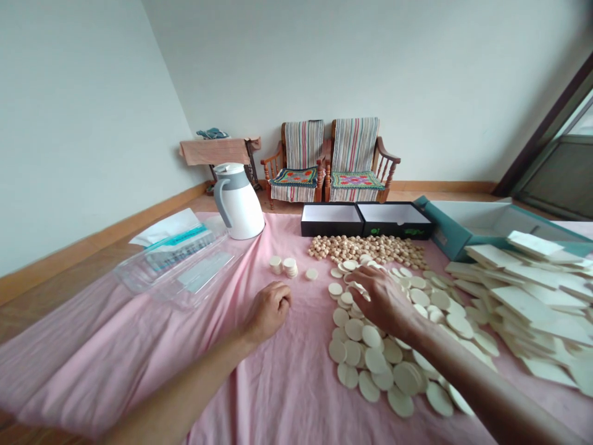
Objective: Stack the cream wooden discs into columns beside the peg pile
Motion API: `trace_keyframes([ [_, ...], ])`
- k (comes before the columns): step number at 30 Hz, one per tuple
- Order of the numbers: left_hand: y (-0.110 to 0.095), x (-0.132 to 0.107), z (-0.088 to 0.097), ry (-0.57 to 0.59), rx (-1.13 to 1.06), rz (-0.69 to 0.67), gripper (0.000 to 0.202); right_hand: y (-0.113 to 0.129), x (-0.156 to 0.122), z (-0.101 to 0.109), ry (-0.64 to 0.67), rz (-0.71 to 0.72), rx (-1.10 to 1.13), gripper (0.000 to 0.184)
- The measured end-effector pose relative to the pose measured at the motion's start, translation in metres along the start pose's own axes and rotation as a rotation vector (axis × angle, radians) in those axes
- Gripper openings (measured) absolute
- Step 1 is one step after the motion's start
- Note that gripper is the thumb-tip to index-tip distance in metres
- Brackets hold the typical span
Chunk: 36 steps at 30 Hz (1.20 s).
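My right hand reaches over a spread pile of pale wooden discs, its thumb and fingers closed round some small wooden discs. Resting on the pink cloth, my left hand is curled into a fist, and nothing shows in it. Just beyond that fist stand two short stacks of discs. To their right a single disc lies on the cloth. Behind the pile is a heap of small round wooden pieces.
Two black open boxes and a teal box stand at the back. Flat pale boards are heaped at the right. At the left are a white jug and a clear plastic container. Two chairs stand beyond.
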<state>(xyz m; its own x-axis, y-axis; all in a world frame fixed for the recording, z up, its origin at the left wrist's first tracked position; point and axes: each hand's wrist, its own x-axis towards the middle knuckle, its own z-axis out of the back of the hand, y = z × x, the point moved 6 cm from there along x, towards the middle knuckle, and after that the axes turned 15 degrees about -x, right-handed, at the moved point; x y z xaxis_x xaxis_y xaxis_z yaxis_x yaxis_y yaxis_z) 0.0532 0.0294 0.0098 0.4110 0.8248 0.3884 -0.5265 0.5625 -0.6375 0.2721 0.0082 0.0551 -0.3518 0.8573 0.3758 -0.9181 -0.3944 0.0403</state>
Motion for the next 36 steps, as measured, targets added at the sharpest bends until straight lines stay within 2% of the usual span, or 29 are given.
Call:
trace_keyframes([
  [6,0.014,0.005,0.009,-0.065,-0.108,0.076,0.023,0.017,0.026,-0.024,0.237,0.013,-0.116,0.015],
  [10,0.023,0.005,0.013,-0.100,-0.157,0.133,0.023,0.021,0.033,-0.035,0.303,0.036,-0.155,0.017],
  [13,0.025,0.006,0.013,-0.108,-0.171,0.145,0.023,0.023,0.044,-0.042,0.296,0.041,-0.094,0.018],
  [16,0.025,0.005,0.012,-0.108,-0.179,0.147,0.024,0.030,0.062,-0.046,0.217,0.051,-0.026,0.022],
  [20,0.028,0.005,0.011,-0.093,-0.184,0.157,0.024,0.044,0.077,-0.054,0.186,0.078,-0.033,0.024],
  [25,0.029,0.004,0.011,-0.089,-0.190,0.160,0.024,0.049,0.079,-0.057,0.167,0.099,-0.043,0.031],
  [30,0.027,0.005,0.012,-0.087,-0.194,0.155,0.024,0.047,0.078,-0.058,0.171,0.023,-0.069,0.039],
  [36,0.028,0.005,0.012,-0.093,-0.198,0.148,0.023,0.057,0.080,-0.060,0.167,-0.028,-0.161,0.040],
])
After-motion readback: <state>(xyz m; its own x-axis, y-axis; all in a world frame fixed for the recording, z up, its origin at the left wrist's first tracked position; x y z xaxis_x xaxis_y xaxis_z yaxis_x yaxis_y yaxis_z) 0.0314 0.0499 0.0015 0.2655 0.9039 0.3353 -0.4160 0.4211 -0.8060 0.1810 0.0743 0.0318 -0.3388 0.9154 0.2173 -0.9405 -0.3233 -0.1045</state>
